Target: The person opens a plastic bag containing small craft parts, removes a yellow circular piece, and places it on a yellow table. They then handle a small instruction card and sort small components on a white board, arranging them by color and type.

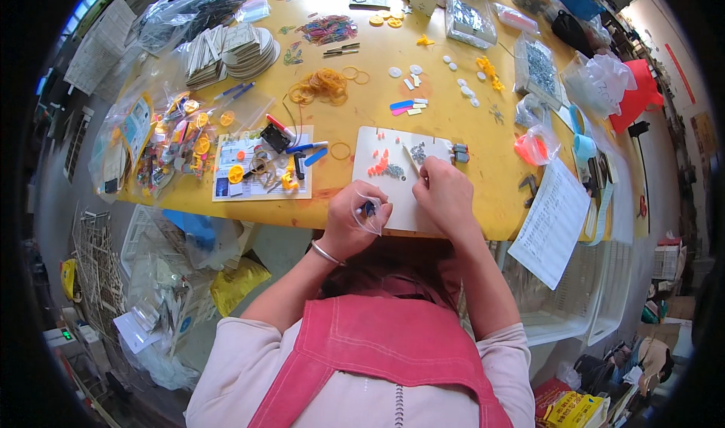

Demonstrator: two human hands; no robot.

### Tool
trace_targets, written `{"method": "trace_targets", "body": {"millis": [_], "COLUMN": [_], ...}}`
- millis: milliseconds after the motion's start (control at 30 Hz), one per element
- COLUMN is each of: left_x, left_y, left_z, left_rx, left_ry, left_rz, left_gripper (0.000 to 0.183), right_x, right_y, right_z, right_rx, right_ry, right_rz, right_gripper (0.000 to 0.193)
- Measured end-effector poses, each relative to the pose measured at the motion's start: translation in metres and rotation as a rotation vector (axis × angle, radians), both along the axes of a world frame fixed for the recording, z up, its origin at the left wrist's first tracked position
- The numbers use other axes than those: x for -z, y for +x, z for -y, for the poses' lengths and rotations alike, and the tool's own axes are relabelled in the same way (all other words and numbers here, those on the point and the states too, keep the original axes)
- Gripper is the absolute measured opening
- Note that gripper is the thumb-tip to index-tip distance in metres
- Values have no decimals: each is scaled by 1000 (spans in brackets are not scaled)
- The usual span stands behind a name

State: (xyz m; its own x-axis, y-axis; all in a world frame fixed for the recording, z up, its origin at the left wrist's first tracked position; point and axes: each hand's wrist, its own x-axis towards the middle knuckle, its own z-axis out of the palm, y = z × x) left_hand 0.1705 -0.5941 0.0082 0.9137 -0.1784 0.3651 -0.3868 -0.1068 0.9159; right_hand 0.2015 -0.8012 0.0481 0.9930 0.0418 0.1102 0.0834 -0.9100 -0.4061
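My left hand is closed round a small clear plastic bag, with something dark blue showing at its mouth. Over the right part of a white board, my right hand pinches a thin, pale, pointed stick; its exact kind is hard to make out. The stick's tip is beside small grey metal pieces. Orange-red pieces lie in loose groups on the board, next to another small heap of grey pieces. A small grey-and-blue part lies at the board's right edge.
To the left, a printed sheet bears a black battery box, pens and yellow parts. Beyond it are filled clear bags and stacked wooden sheets. Rubber bands lie farther back. A handwritten sheet overhangs the table's right front edge.
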Motion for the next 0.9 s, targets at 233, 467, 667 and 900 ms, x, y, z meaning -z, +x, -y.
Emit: {"method": "trace_targets", "body": {"millis": [233,467,667,900], "left_x": [2,5,6,7], "left_y": [2,4,5,4], "left_z": [0,1,1,1], "left_rx": [10,7,0,-4], "left_ry": [-6,-29,3,16], "left_rz": [68,78,119,106], "left_gripper": [10,14,14,14], "right_x": [-1,-2,-2,2], "right_y": [-4,-10,-20,-5], "right_z": [4,15,30,52], "right_rx": [104,114,120,30], "right_ry": [33,81,94,-126], "right_rz": [-66,-94,-97,176], "right_gripper": [12,12,12,8]}}
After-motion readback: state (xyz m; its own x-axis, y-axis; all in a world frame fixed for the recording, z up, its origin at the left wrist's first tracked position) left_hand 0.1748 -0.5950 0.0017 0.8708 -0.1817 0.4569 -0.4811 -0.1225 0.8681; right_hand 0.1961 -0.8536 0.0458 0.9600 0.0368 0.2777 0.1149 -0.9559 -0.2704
